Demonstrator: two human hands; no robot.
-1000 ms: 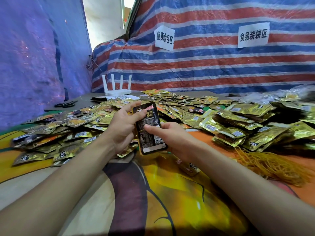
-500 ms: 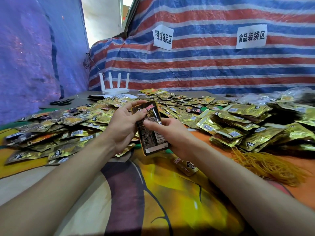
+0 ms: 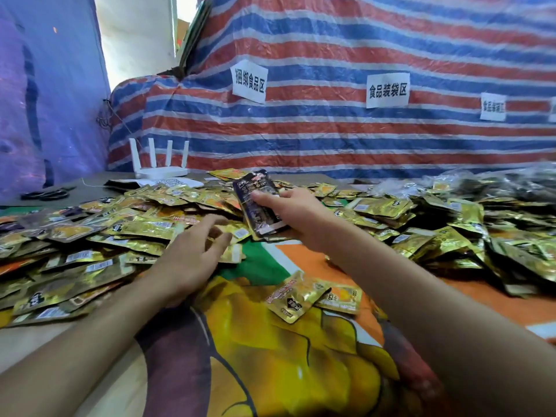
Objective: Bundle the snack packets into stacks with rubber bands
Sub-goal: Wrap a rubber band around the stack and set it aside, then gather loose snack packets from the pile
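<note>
My right hand (image 3: pixel 296 215) grips a small stack of dark snack packets (image 3: pixel 258 203), thumb across its front, holding it upright above the heap. My left hand (image 3: pixel 195 251) hovers with spread, relaxed fingers over the loose gold packets (image 3: pixel 126 233) on the left and holds nothing. Two gold packets (image 3: pixel 304 296) lie alone on the cloth between my forearms. No rubber bands show in this view.
Gold packets cover the table (image 3: pixel 270 356) from left to right, with a thicker heap at the right (image 3: pixel 481 236). A white router (image 3: pixel 159 167) and black scissors (image 3: pixel 45 194) sit at the back left. A striped tarp with paper signs hangs behind.
My left hand has let go of the dark stack and dropped toward the loose packets on the left. My right hand now holds the stack alone, higher and farther back. The view has tilted up.
</note>
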